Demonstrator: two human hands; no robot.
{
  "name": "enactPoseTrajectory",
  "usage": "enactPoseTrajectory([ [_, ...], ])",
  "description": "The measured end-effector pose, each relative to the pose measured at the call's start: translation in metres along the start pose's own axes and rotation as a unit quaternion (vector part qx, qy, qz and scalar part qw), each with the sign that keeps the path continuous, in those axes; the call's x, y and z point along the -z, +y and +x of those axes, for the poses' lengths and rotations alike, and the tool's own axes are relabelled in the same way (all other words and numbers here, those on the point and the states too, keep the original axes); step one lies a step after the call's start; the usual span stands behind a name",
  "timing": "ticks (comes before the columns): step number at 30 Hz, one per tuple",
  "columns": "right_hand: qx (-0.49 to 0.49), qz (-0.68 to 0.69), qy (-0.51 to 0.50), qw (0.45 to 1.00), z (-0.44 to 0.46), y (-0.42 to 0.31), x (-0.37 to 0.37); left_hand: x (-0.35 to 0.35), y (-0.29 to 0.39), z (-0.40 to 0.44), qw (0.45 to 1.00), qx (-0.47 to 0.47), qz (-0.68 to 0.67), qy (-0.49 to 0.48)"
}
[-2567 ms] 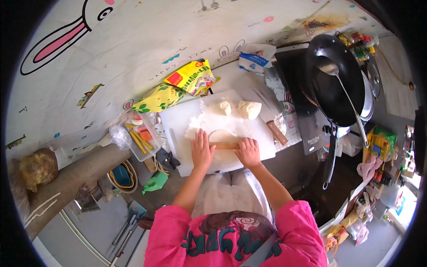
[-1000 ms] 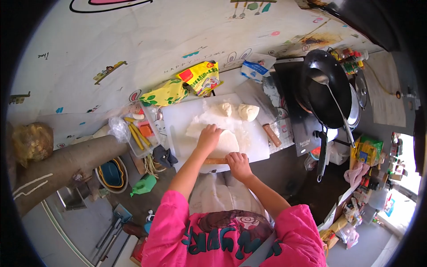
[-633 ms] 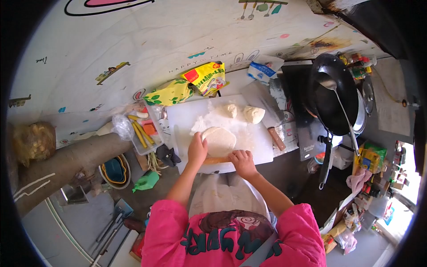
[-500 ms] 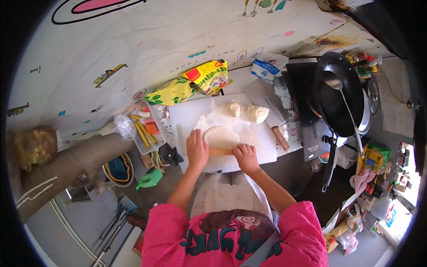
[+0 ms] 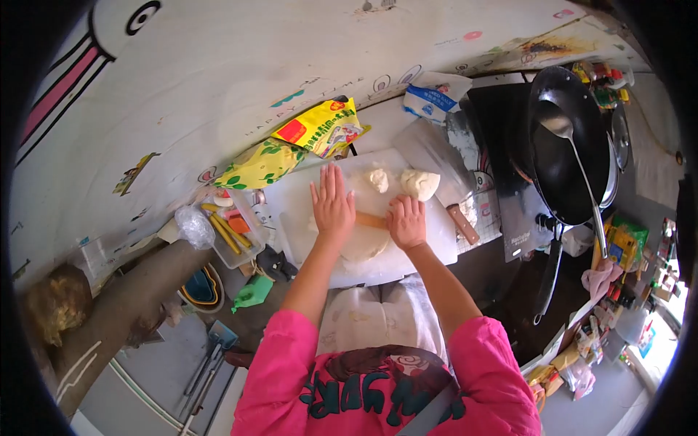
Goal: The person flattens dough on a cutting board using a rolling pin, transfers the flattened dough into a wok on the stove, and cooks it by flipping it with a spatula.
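A wooden rolling pin [image 5: 371, 220] lies across the white cutting board [image 5: 291, 190], its middle showing between my hands. My left hand [image 5: 334, 207] rests over its left end, palm down, with fingers stretched out flat toward the wall. On the other end, my right hand [image 5: 407, 221] has its fingers curled over the pin. A flattened sheet of dough [image 5: 366, 248] lies on the near side of the pin, partly covered by my left hand and wrist. Two lumps of dough, a smaller one [image 5: 376, 180] and a larger one [image 5: 419, 185], sit beyond my right hand.
A cleaver [image 5: 461, 221] lies at the board's right edge. Farther right, a black wok [image 5: 567, 163] with a ladle [image 5: 558, 126] stands on the stove. Yellow food bags [image 5: 323, 128] lean along the wall. A clear plastic container [image 5: 231, 251] with yellow sticks stands left.
Both hands have moved away from my body with the rolling pin, over the dough sheet to its far side. My left fingers now stretch out flat. The camera view has tilted slightly.
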State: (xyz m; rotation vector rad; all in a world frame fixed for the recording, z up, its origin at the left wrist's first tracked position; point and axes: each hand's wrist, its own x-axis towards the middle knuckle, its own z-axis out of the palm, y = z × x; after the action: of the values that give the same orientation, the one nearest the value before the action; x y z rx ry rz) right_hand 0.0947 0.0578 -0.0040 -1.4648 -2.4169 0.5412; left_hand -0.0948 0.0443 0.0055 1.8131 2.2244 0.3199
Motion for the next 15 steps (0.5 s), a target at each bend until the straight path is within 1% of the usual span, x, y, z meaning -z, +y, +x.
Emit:
enactPoseTrajectory([
  [2,0.036,0.008,-0.006,0.999,0.005,0.003,0.002,-0.001,0.001,0.004,1.0,-0.003,0.004,0.003],
  [3,0.035,-0.01,-0.016,0.999,0.003,0.003,0.002,-0.003,-0.001,0.002,1.0,-0.005,0.007,0.005],
  [5,-0.005,-0.022,-0.014,1.0,-0.007,-0.007,0.002,-0.003,-0.005,-0.003,1.0,-0.011,0.012,0.003],
  [8,-0.038,-0.043,-0.026,0.998,-0.042,-0.024,-0.004,-0.006,-0.019,-0.046,0.999,-0.026,0.013,-0.021],
  [10,-0.02,-0.029,-0.081,0.996,-0.066,-0.04,0.001,-0.002,-0.031,-0.077,0.998,-0.043,0.012,-0.046],
  [12,-0.028,-0.016,-0.142,0.989,-0.093,-0.052,-0.001,0.0,-0.041,-0.111,0.997,-0.048,0.005,-0.065],
  [13,-0.003,-0.053,-0.181,0.982,-0.101,-0.059,0.007,0.001,-0.045,-0.126,0.996,-0.051,0.001,-0.075],
  [15,0.056,-0.058,-0.185,0.98,-0.121,-0.06,0.007,0.004,-0.052,-0.153,0.994,-0.065,0.008,-0.084],
])
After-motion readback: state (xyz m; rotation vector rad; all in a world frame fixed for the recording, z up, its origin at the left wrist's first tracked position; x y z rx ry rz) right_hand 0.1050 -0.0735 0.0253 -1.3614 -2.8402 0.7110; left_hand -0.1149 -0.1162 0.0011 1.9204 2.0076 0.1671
